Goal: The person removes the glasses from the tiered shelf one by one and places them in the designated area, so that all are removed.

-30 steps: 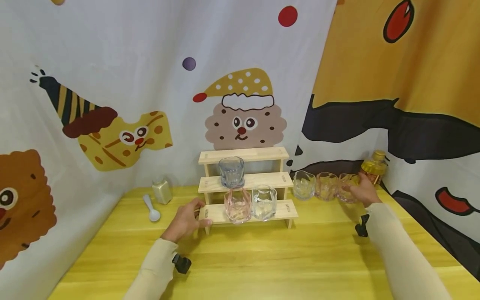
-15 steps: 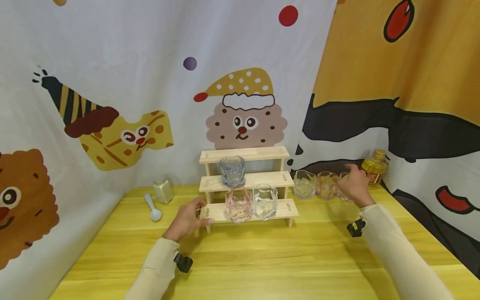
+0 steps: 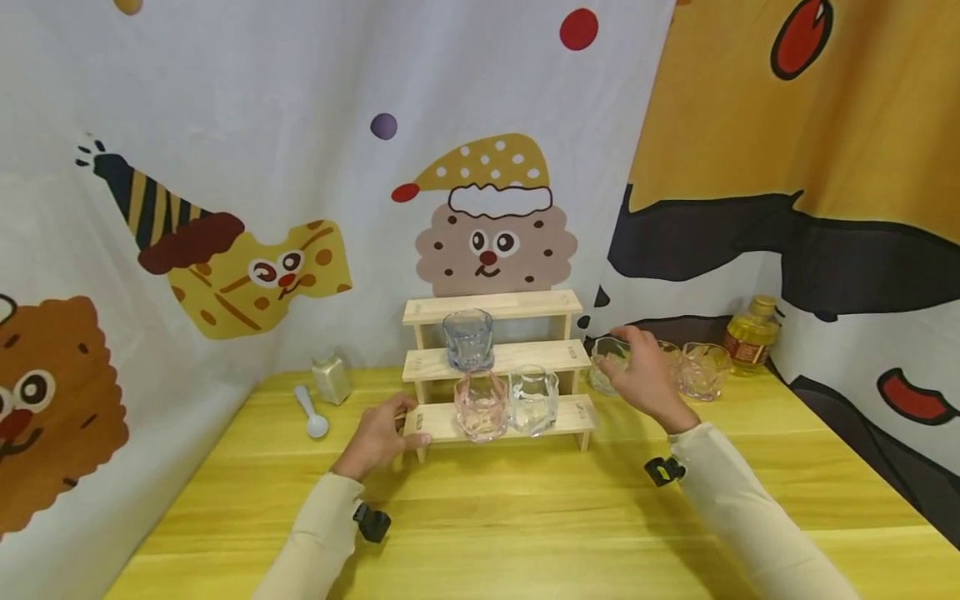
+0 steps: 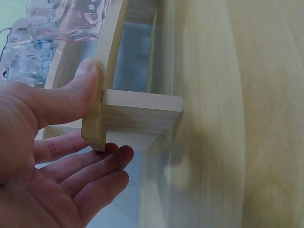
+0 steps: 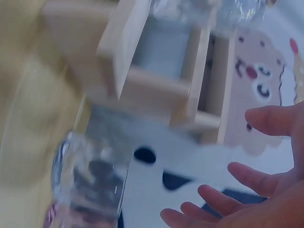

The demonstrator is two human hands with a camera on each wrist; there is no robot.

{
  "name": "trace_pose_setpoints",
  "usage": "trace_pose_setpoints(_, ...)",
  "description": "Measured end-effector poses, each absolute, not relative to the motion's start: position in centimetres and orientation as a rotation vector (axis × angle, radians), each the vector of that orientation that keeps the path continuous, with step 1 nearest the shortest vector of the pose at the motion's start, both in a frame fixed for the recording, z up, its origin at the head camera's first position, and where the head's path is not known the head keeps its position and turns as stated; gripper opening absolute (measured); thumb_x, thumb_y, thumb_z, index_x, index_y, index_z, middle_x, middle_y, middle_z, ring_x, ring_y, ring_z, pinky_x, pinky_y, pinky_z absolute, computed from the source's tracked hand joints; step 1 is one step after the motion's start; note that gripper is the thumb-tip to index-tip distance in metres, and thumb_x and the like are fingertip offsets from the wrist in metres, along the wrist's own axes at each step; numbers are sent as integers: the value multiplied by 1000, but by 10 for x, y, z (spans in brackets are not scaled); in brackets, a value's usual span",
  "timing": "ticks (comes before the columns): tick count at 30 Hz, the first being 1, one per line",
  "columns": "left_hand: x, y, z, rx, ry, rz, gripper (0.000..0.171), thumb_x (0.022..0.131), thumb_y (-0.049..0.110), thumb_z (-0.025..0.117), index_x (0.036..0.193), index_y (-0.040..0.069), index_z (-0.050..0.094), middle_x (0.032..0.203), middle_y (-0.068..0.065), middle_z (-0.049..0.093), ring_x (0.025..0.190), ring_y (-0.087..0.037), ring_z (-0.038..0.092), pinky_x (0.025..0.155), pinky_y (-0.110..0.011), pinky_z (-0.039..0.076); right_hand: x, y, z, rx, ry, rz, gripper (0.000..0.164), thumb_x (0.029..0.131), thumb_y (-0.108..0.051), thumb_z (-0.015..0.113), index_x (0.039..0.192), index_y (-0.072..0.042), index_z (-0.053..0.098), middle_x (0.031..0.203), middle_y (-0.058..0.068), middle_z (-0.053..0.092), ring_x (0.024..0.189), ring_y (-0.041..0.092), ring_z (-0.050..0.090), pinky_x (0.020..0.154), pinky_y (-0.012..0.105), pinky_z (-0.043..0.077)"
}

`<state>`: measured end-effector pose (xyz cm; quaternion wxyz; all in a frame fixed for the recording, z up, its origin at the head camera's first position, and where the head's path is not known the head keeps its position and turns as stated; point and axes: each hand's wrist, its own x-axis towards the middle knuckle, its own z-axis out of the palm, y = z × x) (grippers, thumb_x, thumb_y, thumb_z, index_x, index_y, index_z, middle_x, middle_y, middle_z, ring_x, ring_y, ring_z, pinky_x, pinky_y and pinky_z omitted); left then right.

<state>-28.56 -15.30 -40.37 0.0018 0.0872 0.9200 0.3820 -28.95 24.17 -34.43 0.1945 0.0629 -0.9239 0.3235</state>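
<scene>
A three-tier wooden shelf stands on the table in the head view. My left hand grips its lowest board at the left end, thumb on top and fingers below. That board carries a pink glass and a clear glass; a bluish glass sits on the middle board. My right hand is held over the row of glasses right of the shelf, its fingers spread and nothing in them. Nearest it is a clear glass, partly covered; a pinkish glass is mostly hidden behind the hand.
Farther right stands another faceted glass, beside a yellow oil bottle. Left of the shelf lie a pale spoon and a small glass jar. A printed curtain hangs close behind everything.
My right hand has moved left, away from the rightmost glass and across the row to the clear glass nearest the shelf. The left hand keeps its hold on the shelf.
</scene>
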Motion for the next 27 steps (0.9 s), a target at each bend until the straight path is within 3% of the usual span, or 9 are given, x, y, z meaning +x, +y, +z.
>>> trace_pose_setpoints(7, -285, -150, -401, 278, 2891, 1170, 52, 84, 18, 82, 129, 6, 59, 141, -23, 58, 126, -42, 61, 101, -49, 56, -284, 211, -344, 330, -2549, 932, 51, 97, -19, 65, 140, 3, 49, 136, 28, 50, 124, 45, 50, 100, 63, 44)
trace_pose_setpoints(27, -282, -152, -400, 318, 2919, 1143, 52, 84, 19, 83, 127, 3, 59, 136, -23, 61, 121, -42, 64, 96, -49, 58, -277, 117, -316, 412, -2528, 1377, 56, 96, -22, 68, 145, -6, 46, 148, 21, 50, 142, 39, 43, 116, 60, 40)
